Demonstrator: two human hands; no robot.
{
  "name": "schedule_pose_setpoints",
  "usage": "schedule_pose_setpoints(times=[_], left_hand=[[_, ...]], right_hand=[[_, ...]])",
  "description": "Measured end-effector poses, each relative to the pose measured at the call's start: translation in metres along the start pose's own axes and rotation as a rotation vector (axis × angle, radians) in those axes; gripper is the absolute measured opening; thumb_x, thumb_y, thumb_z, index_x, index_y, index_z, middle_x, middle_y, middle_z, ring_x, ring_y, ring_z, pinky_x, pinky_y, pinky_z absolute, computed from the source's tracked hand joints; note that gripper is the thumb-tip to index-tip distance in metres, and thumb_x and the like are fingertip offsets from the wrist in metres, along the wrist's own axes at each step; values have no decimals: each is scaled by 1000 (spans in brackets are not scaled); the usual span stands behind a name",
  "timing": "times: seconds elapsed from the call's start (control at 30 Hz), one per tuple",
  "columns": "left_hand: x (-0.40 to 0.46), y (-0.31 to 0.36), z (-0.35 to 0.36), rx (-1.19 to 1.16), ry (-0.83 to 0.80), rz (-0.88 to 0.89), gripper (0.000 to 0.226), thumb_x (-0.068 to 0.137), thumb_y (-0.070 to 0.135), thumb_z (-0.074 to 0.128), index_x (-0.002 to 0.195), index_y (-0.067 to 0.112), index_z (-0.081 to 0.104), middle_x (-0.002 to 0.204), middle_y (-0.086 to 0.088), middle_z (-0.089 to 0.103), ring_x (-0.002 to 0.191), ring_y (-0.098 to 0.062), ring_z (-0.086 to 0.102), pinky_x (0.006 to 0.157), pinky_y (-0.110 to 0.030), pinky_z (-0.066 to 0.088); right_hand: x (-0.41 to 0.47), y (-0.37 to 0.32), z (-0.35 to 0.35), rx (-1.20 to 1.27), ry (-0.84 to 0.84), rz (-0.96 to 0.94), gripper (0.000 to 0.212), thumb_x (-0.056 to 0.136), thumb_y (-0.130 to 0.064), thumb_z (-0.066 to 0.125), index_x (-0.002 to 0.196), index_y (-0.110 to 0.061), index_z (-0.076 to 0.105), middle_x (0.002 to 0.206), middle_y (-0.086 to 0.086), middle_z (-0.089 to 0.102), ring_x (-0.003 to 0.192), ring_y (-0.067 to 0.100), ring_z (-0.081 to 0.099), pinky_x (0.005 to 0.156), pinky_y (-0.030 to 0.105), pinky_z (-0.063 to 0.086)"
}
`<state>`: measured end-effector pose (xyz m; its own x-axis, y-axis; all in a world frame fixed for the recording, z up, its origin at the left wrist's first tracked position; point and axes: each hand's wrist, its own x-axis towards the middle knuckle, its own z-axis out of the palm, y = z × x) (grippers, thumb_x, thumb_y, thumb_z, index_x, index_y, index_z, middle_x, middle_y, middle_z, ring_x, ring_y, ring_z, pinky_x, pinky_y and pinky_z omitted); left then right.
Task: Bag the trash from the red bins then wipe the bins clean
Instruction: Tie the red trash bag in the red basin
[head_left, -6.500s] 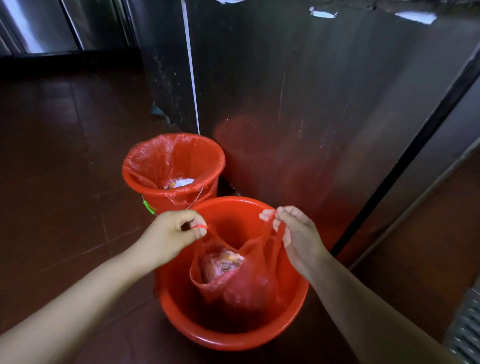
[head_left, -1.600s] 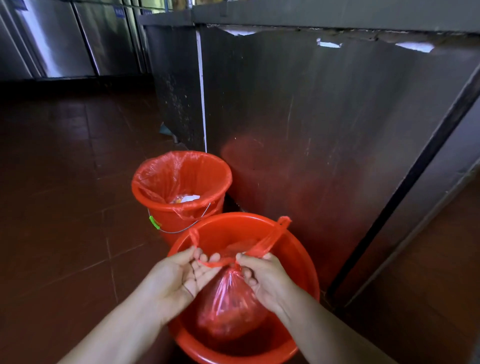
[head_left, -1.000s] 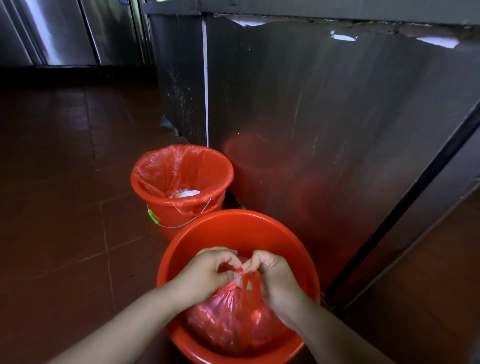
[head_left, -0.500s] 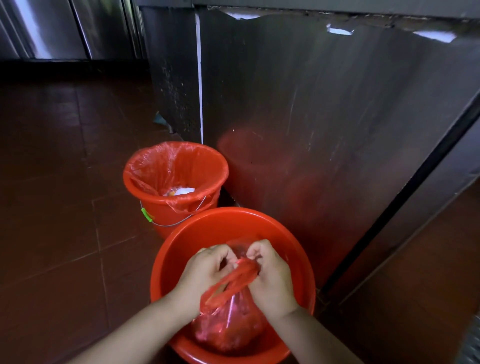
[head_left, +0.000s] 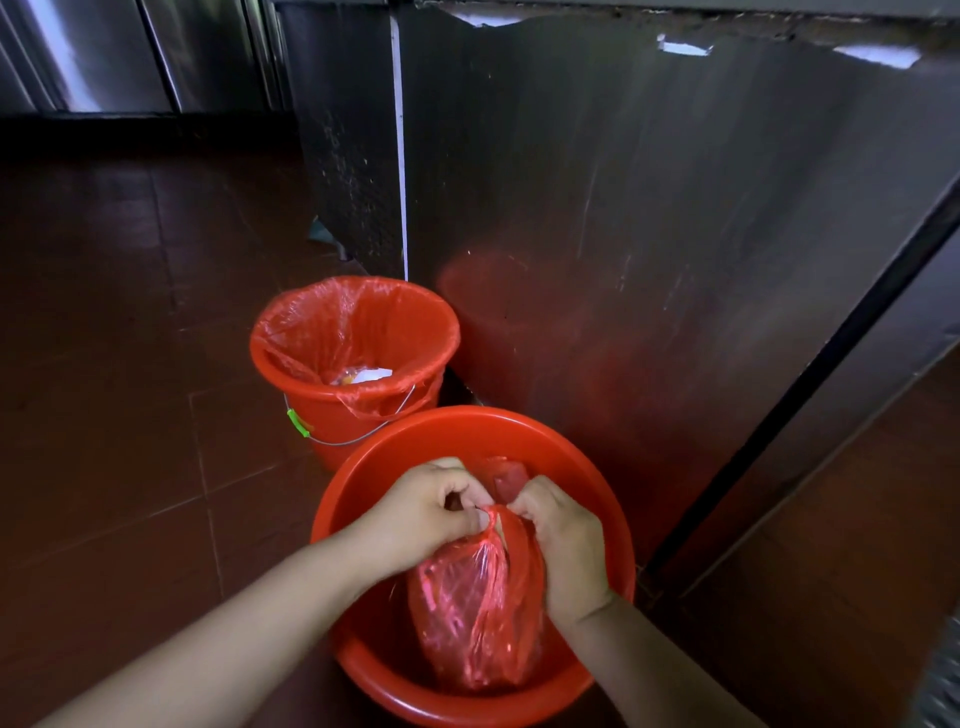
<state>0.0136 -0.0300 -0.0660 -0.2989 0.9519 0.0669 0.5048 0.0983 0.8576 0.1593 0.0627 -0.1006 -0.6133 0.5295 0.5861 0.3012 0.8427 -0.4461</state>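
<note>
Knotting: left hand (head_left: 426, 506) and right hand (head_left: 563, 540) are both pinching the bag (head_left: 478, 618) neck between them, cinching trash inside; basin (head_left: 618, 525) is sitting beneath, catching drips.

Bag (head_left: 475, 613) in near basin (head_left: 597, 499), lined bucket (head_left: 332, 421) behind-left, cabinet (head_left: 649, 234) right

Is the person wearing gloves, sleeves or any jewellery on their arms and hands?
No. The left hand and right hand are bare, without gloves. Both forearms are uncovered as far as the picture's lower edge, so no sleeve shows. No watch, bracelet or ring is visible on what can be seen of the wrists and fingers.
</note>
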Motion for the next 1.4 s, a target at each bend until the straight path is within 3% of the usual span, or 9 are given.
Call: schedule_pose_setpoints(times=[0.2, 0.3, 0.47, 0.63, 0.83, 1.03, 1.17, 1.3, 1.4], left_hand=[[0, -1, -1, 133, 92, 61, 14, 74, 7, 74, 64, 13, 66, 73, 5, 58, 71, -6, 56, 70, -21, 43], [-4, 6, -8, 403, 166, 314, 9, 78, 17, 66, 69, 18, 63, 73, 17, 50, 73, 1, 47, 71, -13, 35], [-16, 5, -28, 950, 35, 621, 7, 74, 22, 56, 70, 19, 59, 72, 5, 52, 68, -14, 49, 56, -22, 35], [-27, -15, -19, 1094, -162, 558, 16, 53, 22, 72, 66, 24, 62, 69, 9, 56, 64, -11, 57, 49, -21, 45], [-30, -31, -2, 1059, -242, 443, 19, 55, 18, 74, 72, 21, 66, 76, 8, 59, 74, -13, 60, 50, -23, 50], [-22, -48, 11, 1073, -398, 196, 29, 83, 13, 47, 108, 15, 62, 115, -1, 55, 113, -21, 46, 86, -34, 45], [-20, -60, 6, 728, -332, 30, 12, 81, 17, 53, 85, 15, 64, 101, 0, 59, 99, -19, 55, 83, -30, 44], [-14, -45, -15, -135, -156, -210, 24, 75, 0, 56, 60, 17, 53, 65, 1, 49, 49, -5, 45, 49, -22, 37], [-9, -30, -26, -621, -46, -288, 28, 78, -10, 46, 61, 11, 54, 50, -2, 40, 36, -6, 31, 34, -15, 22]], right_hand=[[15, -4, -17, 578, -243, 295, 20, 78, -10, 73, 62, -14, 61, 54, -3, 55, 53, -1, 52, 51, 17, 42], [22, -8, -25, 738, -339, 455, 22, 82, -12, 68, 61, -14, 59, 46, -5, 52, 44, 5, 48, 46, 16, 40], [16, -7, -26, 856, -400, 520, 21, 84, -9, 67, 65, -12, 59, 59, 0, 57, 58, 12, 54, 58, 26, 45], [1, 1, -11, 605, -501, 617, 27, 83, -13, 66, 59, -20, 58, 54, -8, 57, 55, 3, 54, 60, 20, 44], [-11, 5, 2, 455, -538, 674, 27, 79, -11, 66, 55, -17, 55, 46, -9, 52, 49, 3, 50, 56, 19, 42], [-7, 1, 18, 306, -586, 834, 26, 76, -16, 71, 55, -22, 56, 50, -9, 57, 42, -3, 51, 41, 7, 35], [-4, -8, 17, 326, -581, 896, 25, 74, -12, 71, 53, -18, 58, 45, -7, 57, 41, 1, 52, 45, 13, 41], [22, -21, -1, 554, -352, 1022, 18, 75, -7, 73, 61, -12, 63, 45, -3, 55, 37, 6, 48, 39, 18, 36], [45, -32, -16, 661, -254, 1054, 23, 79, -8, 70, 59, -11, 58, 41, -1, 47, 29, 6, 34, 31, 15, 24]])
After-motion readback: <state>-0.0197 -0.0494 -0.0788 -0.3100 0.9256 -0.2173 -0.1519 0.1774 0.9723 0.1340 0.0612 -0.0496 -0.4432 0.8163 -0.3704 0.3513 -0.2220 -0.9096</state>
